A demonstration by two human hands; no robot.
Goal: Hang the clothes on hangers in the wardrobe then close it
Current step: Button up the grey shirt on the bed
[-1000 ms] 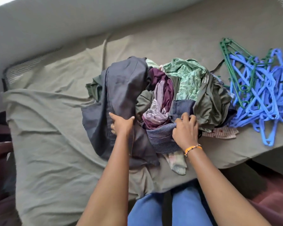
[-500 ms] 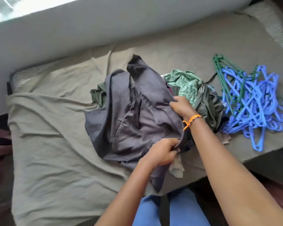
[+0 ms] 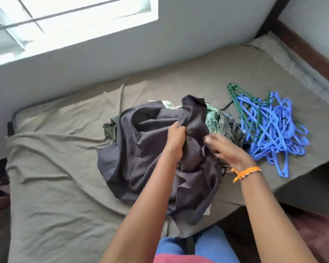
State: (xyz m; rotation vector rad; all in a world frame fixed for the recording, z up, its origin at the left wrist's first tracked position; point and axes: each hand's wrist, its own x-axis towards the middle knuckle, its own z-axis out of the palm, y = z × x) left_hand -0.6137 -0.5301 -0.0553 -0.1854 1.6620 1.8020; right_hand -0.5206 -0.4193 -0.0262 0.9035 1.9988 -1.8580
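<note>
There is one view only, from a camera on the person's head. It looks forward and steeply down at the bed [image 3: 68, 186], from close above it. The window [image 3: 70, 21] and wall are at the top, and both forearms enter from the bottom edge.

Daylight floods from a glaring, washed-out window [image 3: 72, 21] far up-left of the fingers [image 3: 176, 126]. The right hand [image 3: 230, 150] is motion-blurred. Wide-angle bending shows at the edges.
</note>
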